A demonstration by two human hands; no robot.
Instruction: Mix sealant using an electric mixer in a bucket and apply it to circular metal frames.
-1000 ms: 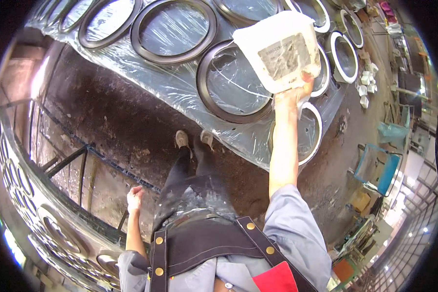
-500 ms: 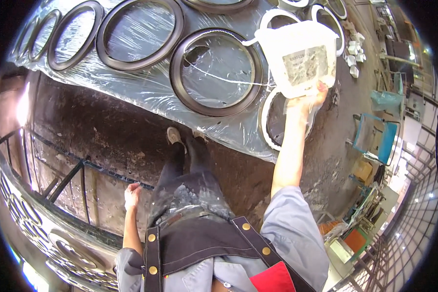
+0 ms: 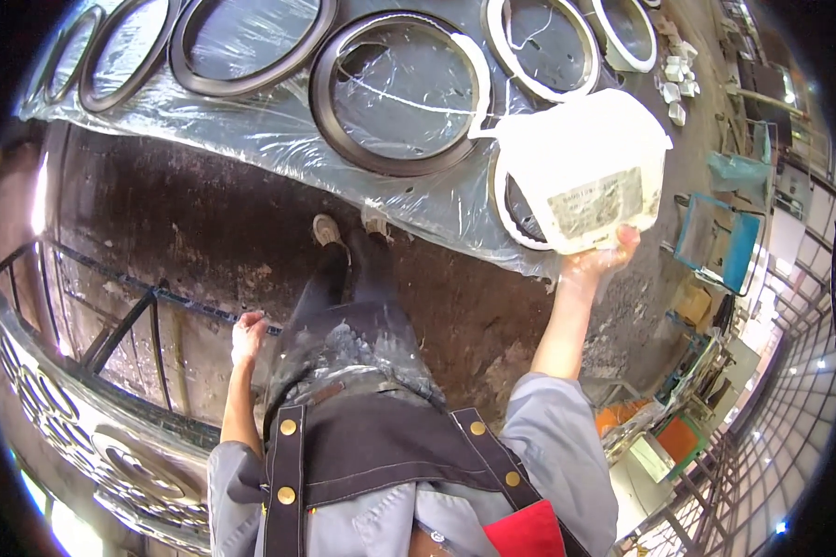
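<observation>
My right hand grips a white plastic jug by its lower end and tips it over the right part of the table. A label with dark print is on the jug's side. White liquid runs from its mouth onto a dark ring, where a thick white band covers the right rim and a thin white thread crosses the middle. Just behind the jug lies a white-coated ring, partly hidden. My left hand hangs low at my side beside a black metal rail, fingers curled, nothing visible in them.
Film-wrapped table carries several more dark rings to the left and white-coated rings at the far right. Small white blocks lie beyond it. A black metal railing stands left; a blue-framed cart is at right.
My right hand has brought the jug nearer and slightly right, and a thick white band now shows on the dark ring's right rim. The table sits higher in view. My left hand stays low.
</observation>
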